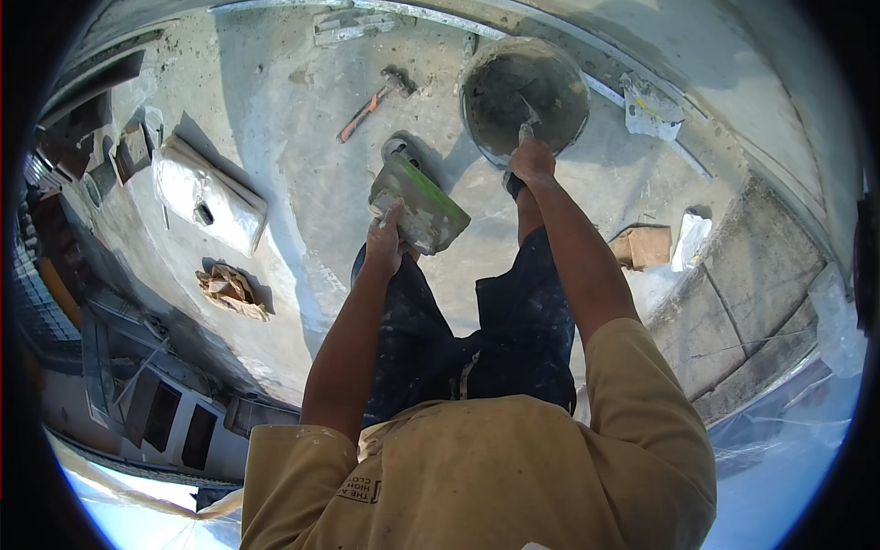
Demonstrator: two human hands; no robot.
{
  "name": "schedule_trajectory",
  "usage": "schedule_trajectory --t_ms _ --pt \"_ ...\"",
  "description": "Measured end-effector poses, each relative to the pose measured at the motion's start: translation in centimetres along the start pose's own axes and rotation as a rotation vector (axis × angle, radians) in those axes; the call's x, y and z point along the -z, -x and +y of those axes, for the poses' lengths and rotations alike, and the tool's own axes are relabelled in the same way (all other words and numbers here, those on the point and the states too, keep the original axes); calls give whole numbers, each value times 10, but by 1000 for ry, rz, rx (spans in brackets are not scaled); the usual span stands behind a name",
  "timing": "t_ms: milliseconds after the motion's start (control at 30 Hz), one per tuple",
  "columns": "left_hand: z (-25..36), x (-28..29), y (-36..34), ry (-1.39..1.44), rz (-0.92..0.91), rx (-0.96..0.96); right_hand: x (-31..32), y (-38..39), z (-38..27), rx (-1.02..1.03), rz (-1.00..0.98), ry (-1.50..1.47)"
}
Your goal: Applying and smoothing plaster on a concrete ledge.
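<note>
My left hand [385,242] is closed round the near side of a green-edged plastering float [423,203], its face coated in grey mortar. The float is tilted above the floor in front of my left leg. Fingers wrapped, my right hand [532,161] grips a pointed trowel [528,114], whose blade reaches into a round bucket [488,81]. Wet-looking grey mortar [504,101] lies inside the bucket and coats its walls. How deep the blade sits in the mortar I cannot tell.
A hammer [371,105] with an orange handle lies left of the bucket. Right of it is a mortar-smeared white sheet [651,110]. Brown paper [642,247] and a white bag [690,240] lie farther right. A wrapped bundle [209,194] and crumpled paper [233,291] lie left.
</note>
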State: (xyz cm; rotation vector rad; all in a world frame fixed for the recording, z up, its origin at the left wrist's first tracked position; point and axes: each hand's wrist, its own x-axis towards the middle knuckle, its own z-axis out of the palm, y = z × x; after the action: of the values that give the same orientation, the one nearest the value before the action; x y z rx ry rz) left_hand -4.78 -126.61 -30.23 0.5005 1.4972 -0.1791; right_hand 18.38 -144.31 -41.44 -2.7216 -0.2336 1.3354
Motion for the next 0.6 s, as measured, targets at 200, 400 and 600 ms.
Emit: schedule_trajectory --t_ms 200,400,600 --pt "10 -7 -19 43 -81 -45 -5 -14 27 89 -81 -483" --pt "35 -33 -25 133 -176 -25 78 37 120 -176 -488 -1156" --pt "76 -69 -13 111 -287 117 122 146 130 34 -436 -1275"
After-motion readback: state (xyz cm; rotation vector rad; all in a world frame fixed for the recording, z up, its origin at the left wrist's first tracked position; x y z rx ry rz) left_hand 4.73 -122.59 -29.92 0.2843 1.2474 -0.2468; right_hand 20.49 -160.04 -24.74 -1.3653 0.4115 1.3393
